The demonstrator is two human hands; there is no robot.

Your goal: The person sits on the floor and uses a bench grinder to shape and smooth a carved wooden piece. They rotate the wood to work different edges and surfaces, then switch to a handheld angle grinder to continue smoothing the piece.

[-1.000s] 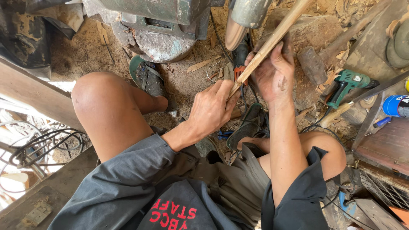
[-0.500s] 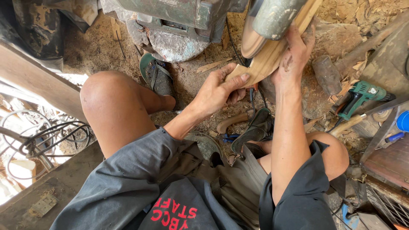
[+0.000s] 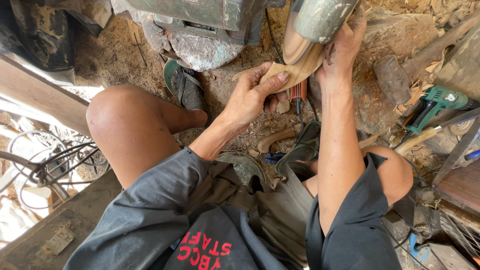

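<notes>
Flat wooden piece (image 3: 295, 75) pressed up against the sanding disc (image 3: 296, 42) of a bench machine (image 3: 320, 20). Left hand (image 3: 252, 95) pinching its near end, right hand (image 3: 342, 47) clamped on the far end. Looks light, stiff, thin; best gripped at both ends, clear of the disc.

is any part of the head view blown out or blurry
Head view: the lower left corner is washed out by sunlight, the wood piece and both hands, left and right, are sharp, and the machine drum up top looks slightly soft.
</notes>
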